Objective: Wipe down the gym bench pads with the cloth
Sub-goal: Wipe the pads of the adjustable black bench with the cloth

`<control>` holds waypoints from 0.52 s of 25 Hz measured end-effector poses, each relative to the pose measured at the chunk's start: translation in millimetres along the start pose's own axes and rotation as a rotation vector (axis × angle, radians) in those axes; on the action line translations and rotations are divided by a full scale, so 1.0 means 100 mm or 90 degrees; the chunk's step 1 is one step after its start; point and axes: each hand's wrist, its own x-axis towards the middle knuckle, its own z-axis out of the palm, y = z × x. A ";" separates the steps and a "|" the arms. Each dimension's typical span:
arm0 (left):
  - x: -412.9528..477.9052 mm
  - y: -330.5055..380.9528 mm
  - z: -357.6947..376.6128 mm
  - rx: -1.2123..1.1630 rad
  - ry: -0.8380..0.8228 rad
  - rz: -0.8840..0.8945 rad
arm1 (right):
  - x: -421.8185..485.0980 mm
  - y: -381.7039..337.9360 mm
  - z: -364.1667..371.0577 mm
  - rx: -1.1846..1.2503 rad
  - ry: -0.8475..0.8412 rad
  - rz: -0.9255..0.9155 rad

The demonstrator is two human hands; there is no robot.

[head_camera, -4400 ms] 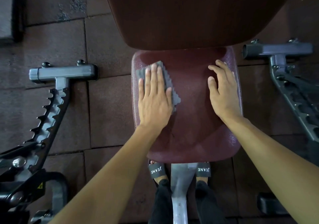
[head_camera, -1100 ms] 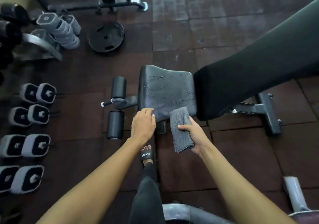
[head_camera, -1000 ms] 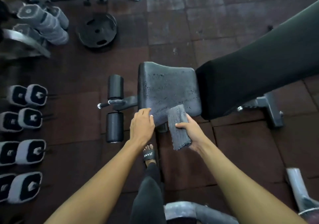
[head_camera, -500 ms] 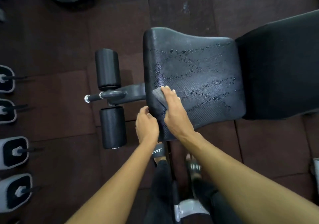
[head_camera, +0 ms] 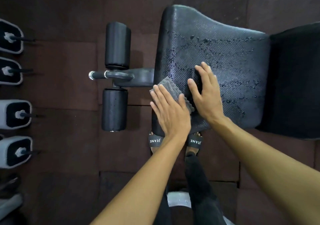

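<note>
The seat (head_camera: pixel 233 55) is a black pad with a fine woven grain, rounded corners and a dip in its far edge. Beads and streaks of liquid lie across most of its top. On its right it butts against the back pad (head_camera: pixel 294 77), a smoother, matte black.

The cloth (head_camera: pixel 170 88) is grey and ribbed, with a wavy hem. It lies on the seat's near left corner, with one corner reaching the left edge. The left hand (head_camera: pixel 170 115) presses flat on it, fingers straight and close together, and covers most of it. The right hand (head_camera: pixel 207 95) lies flat on the bare seat just beside the cloth, fingers straight and slightly spread and the thumb out to the left. It grips nothing. Whether its palm touches the hem I cannot tell.

To the right of both hands the wet seat runs free up to the back pad. To the left of the seat a grey metal bar (head_camera: pixel 121 76) carries two black foam rollers, one far (head_camera: pixel 118 45) and one near (head_camera: pixel 114 109), both plain cylinders. A strip of floor (head_camera: pixel 69 155), dark reddish rubber tiles, separates them from four dumbbell heads in a row at the left edge (head_camera: pixel 10 36) (head_camera: pixel 9 71) (head_camera: pixel 16 114) (head_camera: pixel 15 152). Each head is black with a pale rim.

Two sandals (head_camera: pixel 155 140) (head_camera: pixel 195 142) with black straps lettered JEANE sit at the seat's near edge.
</note>
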 end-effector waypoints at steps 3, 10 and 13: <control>0.02 -0.10 0.22 0.057 0.090 0.006 | 0.07 0.11 0.02 -0.032 -0.026 0.016; -0.24 -0.42 0.26 0.017 0.091 -0.046 | 0.08 0.20 -0.01 -0.037 -0.056 0.002; 0.27 -0.12 0.15 0.035 0.083 -0.006 | 0.14 0.21 -0.01 -0.069 0.031 0.002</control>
